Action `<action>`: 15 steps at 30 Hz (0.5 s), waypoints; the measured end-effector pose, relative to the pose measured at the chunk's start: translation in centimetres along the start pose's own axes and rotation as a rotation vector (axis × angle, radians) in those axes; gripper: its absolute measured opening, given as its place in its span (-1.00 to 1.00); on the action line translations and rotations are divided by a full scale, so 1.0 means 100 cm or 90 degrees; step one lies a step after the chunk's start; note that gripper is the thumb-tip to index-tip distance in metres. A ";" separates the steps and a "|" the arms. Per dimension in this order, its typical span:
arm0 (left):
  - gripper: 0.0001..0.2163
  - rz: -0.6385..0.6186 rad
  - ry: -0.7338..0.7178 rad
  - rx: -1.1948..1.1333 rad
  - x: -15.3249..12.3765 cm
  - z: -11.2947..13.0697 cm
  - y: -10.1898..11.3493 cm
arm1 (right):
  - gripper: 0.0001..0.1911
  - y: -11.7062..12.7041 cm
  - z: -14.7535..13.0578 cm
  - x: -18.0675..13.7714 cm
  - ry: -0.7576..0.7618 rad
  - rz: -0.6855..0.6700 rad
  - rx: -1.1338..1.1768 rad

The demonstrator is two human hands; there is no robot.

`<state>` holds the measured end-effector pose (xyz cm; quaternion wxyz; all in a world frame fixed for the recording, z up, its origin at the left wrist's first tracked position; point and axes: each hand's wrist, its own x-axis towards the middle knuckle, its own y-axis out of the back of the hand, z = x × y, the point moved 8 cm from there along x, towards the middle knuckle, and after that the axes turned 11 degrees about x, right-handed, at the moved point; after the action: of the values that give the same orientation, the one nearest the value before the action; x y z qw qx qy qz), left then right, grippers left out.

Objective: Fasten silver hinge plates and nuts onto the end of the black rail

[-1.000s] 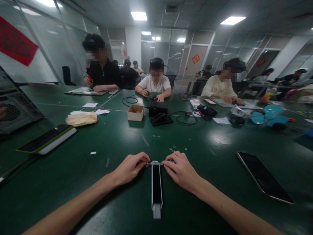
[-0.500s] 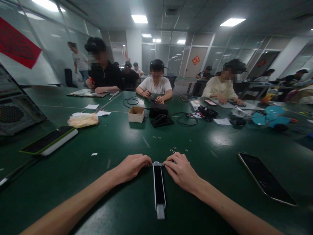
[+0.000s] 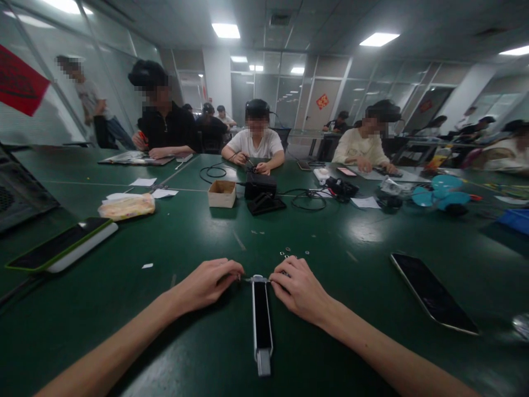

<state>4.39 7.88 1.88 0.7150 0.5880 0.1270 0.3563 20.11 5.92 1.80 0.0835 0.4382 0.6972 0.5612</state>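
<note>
A long, narrow device (image 3: 261, 314) with a pale frame and a black face lies on the green table, a grey tab at its near end. My left hand (image 3: 206, 284) is closed in a pinch just left of its far end; a small piece at the fingertips is too small to name. A thin strip of something shows between those fingers and the device. On the other side, my right hand (image 3: 300, 286) is closed with its fingertips at the device's far right corner. What it grips is hidden. Several small nut-like rings (image 3: 288, 252) lie beyond my right hand.
A phone (image 3: 432, 292) lies to the right, and a green-edged phone-like slab (image 3: 61, 242) to the left. Farther off are a small open box (image 3: 222, 196), a black stand (image 3: 264, 198), cables and a blue fan (image 3: 442, 193). Several people sit across the table.
My left hand has drawn slightly away from the device's far end, widening the gap. My right hand stays at its corner. The view has turned a little right.
</note>
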 end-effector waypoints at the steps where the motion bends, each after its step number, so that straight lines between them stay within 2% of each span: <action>1: -0.83 0.007 0.007 -0.001 0.000 -0.002 0.003 | -0.84 0.001 0.000 0.000 0.001 -0.001 -0.002; 5: -0.83 0.046 0.068 0.039 0.000 -0.015 0.014 | -0.85 0.008 0.003 0.000 0.002 0.010 -0.015; 9: -0.81 0.064 0.136 0.050 0.003 -0.017 0.022 | -0.86 0.029 0.010 0.000 0.001 0.087 -0.012; 12: -0.81 0.068 0.174 0.028 0.012 -0.005 0.027 | -0.85 0.048 0.008 -0.001 0.029 0.161 -0.008; 15: -0.84 0.055 0.159 -0.038 0.032 0.019 0.026 | -0.84 0.059 -0.004 0.000 0.104 0.192 -0.036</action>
<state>6.90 8.72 5.58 0.6950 0.5220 0.1793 0.4608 22.94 5.55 6.97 -0.0459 0.4883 0.6123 0.6202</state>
